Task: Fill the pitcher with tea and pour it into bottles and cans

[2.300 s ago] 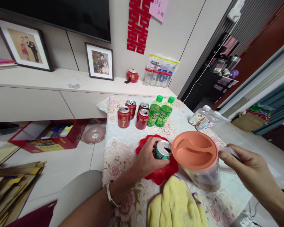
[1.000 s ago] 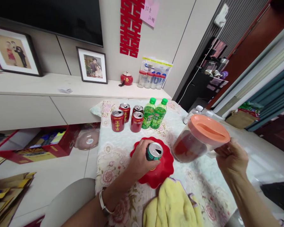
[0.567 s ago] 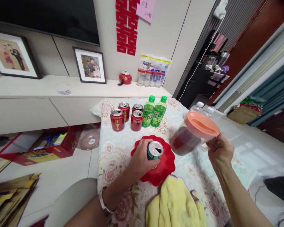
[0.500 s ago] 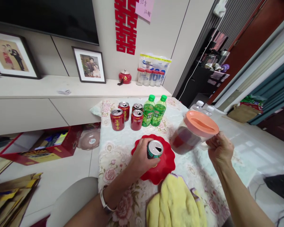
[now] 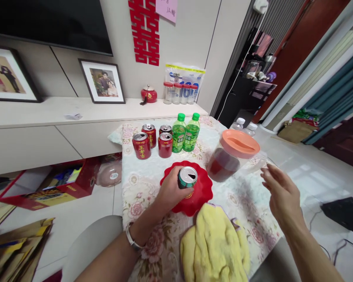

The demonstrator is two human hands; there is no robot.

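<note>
My left hand is wrapped round an opened green drink can, held upright over a red scalloped plate. To the right stands a clear pitcher of dark red liquid with an orange lid. My right hand is off the pitcher's handle, just right of it, with nothing in it and its fingers stretched out. A crumpled yellow towel lies on the table nearest me, in front of the plate.
Several red cans and two green bottles stand behind the plate on the flowered tablecloth. Two clear bottles are behind the pitcher. Beyond the table, a white cabinet carries picture frames and jars.
My right hand has let go of the pitcher's handle and drawn back to the right. My left hand still holds the can over the plate. The whole view has shifted slightly.
</note>
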